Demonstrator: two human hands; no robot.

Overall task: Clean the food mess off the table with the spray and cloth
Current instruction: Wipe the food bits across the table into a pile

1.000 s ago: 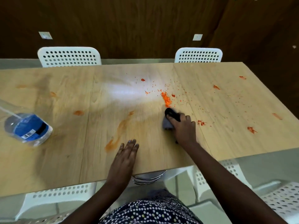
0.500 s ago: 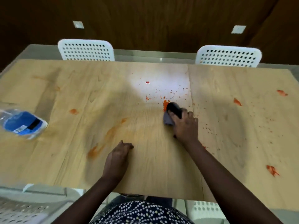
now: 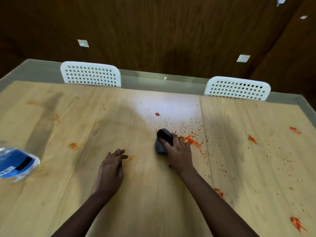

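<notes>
Gripping cloth [image 3: 162, 141] — right hand [image 3: 179, 151]; crumbs [image 3: 193, 141] just beside

The bottle [image 3: 16, 164] at the left edge of the frame is cut off and blurred, its label unreadable. The right hand [image 3: 177, 151] hides much of the cloth [image 3: 162, 139]. The desk [image 3: 153, 202] runs off the bottom and both sides.

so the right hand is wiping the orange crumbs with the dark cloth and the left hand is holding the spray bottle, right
Not quite. The left hand holds nothing: it rests on the bare table, fingers loosely spread. The bottle with the blue label lies apart from it at the left edge of the head view. The rest stands: the right hand grips the dark cloth beside the orange crumbs.
</notes>
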